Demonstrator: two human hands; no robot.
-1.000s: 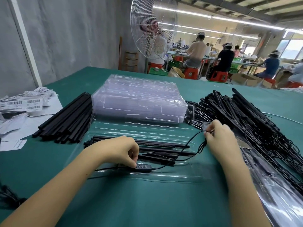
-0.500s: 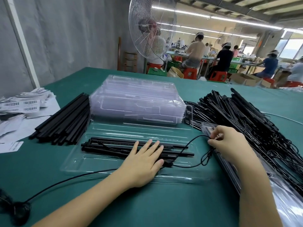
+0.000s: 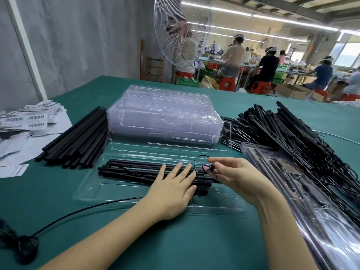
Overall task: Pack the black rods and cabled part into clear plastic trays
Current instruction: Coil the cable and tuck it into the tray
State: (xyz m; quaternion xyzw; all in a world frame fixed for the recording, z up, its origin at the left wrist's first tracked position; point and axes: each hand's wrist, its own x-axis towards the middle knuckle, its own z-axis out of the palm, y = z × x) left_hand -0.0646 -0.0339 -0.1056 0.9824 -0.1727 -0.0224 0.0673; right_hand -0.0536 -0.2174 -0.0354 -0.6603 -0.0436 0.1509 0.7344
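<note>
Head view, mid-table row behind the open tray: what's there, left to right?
barcode labels → loose black rods → stack of clear trays → pile of cabled black parts

A grey wall rose left of the green surface, and a wire-caged fan stood just beyond its far edge. Behind it, workers sat on red stools at long benches under strip lights. Daylight filled the windows at right.
</note>
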